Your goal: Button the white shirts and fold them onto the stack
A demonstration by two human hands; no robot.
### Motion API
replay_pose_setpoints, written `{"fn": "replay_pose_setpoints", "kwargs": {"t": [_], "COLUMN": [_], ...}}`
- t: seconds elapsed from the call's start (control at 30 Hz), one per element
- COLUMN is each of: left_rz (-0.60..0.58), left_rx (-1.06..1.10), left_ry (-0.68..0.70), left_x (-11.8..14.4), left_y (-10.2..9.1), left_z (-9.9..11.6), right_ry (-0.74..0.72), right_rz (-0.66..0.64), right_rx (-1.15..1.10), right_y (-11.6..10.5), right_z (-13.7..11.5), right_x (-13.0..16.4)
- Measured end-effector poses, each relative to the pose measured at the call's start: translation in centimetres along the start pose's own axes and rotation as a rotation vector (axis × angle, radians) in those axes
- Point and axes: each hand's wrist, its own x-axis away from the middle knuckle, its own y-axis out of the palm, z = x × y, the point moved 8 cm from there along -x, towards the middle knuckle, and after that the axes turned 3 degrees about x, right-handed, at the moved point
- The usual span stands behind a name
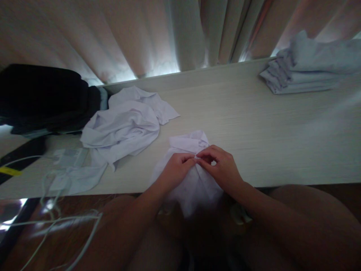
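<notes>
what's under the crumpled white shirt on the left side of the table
The crumpled white shirt lies on the pale table, its lower edge beside white cables. Anything beneath its folds is covered.

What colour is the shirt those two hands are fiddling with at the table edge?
White, plain with no pattern: the shirt shows best in the head view, pinched near its collar by both hands.

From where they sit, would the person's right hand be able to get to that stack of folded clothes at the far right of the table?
Probably yes. The right hand is pinching the white shirt, and bare table lies between it and the folded stack. It sits far back, so it may need a stretch.
</notes>
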Motion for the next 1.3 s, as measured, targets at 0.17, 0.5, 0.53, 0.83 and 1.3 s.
{"fn": "replay_pose_setpoints", "kwargs": {"t": [0.17,0.5,0.53,0.83,1.3], "left_rz": [0.031,0.023,0.028,0.077,0.097], "left_rx": [-0.112,-0.205,-0.219,-0.311,-0.348], "left_ry": [0.018,0.07,0.076,0.102,0.119], "left_x": [-0.1,0.0,0.1,0.0,0.3], "left_y": [-0.1,-0.1,0.0,0.1,0.3], "left_z": [-0.1,0.4,0.5,0.6,0.7], "right_ry": [0.005,0.004,0.016,0.208,0.296], "right_rz": [-0.011,-0.037,-0.034,-0.04,-0.086], "right_rx": [0.017,0.023,0.014,-0.215,-0.421], "right_y": [0.1,-0.4,-0.5,0.4,1.2], "right_z": [0.2,0.0,0.1,2.3,3.2], "right_x": [0.2,-0.3,-0.3,0.1,0.1]}}
